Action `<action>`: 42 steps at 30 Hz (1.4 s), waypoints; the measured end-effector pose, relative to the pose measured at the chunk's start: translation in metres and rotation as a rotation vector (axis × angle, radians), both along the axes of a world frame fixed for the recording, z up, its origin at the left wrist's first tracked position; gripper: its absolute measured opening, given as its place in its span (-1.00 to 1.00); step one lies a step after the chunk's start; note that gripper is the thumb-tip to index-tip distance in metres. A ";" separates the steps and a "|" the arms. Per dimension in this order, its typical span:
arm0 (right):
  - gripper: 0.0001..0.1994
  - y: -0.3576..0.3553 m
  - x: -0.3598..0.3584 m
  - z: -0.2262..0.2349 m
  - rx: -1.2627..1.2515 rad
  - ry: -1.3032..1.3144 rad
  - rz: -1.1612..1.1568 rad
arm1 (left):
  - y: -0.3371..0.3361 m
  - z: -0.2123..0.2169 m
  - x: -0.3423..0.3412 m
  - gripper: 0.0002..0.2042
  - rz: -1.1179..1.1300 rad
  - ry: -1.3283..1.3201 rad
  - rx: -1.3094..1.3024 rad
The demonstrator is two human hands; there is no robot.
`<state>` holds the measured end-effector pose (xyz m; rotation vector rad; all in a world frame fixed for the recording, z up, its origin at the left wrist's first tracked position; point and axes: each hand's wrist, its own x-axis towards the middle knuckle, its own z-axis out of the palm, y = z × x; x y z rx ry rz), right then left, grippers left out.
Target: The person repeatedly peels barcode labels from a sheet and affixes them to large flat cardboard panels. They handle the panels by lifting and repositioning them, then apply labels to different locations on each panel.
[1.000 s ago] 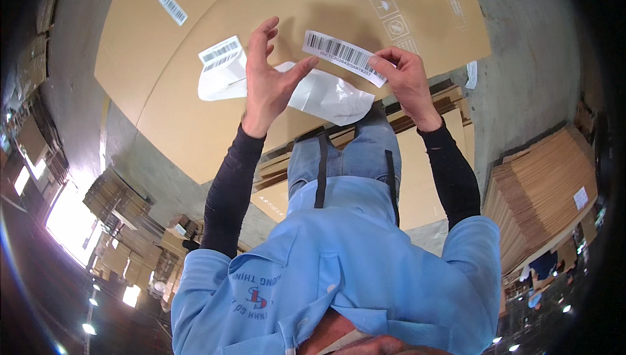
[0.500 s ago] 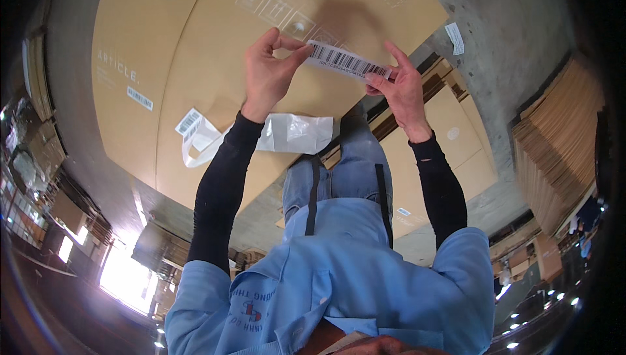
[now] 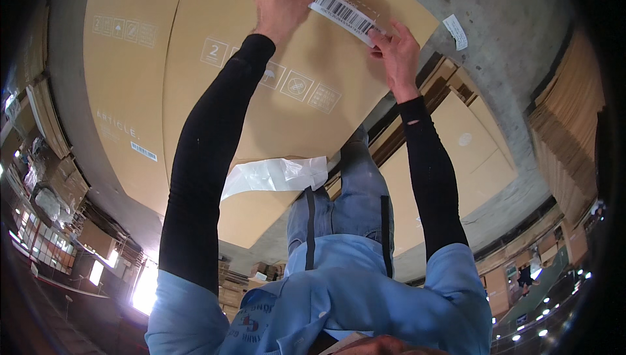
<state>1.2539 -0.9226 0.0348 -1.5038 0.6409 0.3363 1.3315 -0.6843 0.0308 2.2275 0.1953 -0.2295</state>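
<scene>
A white barcode label [image 3: 344, 15] is stretched between my two hands at the far part of a large brown carton [image 3: 261, 130]. My left hand [image 3: 282, 4] pinches its left end. At the other end, the thumb and fingers of my right hand [image 3: 396, 51] grip the lower right corner. The label lies over or just above a dashed outline printed on the cardboard; whether it touches the surface I cannot tell. A whitish, glossy strip of label backing [image 3: 277, 175] rests along the carton's near edge, partly hidden by my left sleeve.
Flat brown cardboard sheets [image 3: 450, 153] lie to the right of the carton. Farther right stands a tall stack of cardboard [image 3: 570, 123]. A small white paper slip [image 3: 456, 32] is on the grey floor [image 3: 502, 48]. Another small barcode label [image 3: 143, 151] is on the carton's left part.
Both hands have moved forward over the carton with the label, bringing it to the dashed outline. The label now tilts down more to the right. The backing strip appears lower in view.
</scene>
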 end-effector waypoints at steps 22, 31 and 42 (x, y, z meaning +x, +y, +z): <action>-0.54 -0.015 0.027 -0.060 -0.306 -0.120 0.142 | -0.010 -0.033 0.025 -0.76 -0.174 -0.159 0.431; -0.54 -0.012 0.025 -0.062 -0.366 -0.150 0.121 | -0.006 -0.036 0.027 -0.74 -0.150 -0.138 0.417; -0.54 -0.010 0.023 -0.058 -0.384 -0.159 0.046 | -0.020 -0.044 -0.007 -0.72 -0.429 -0.611 0.468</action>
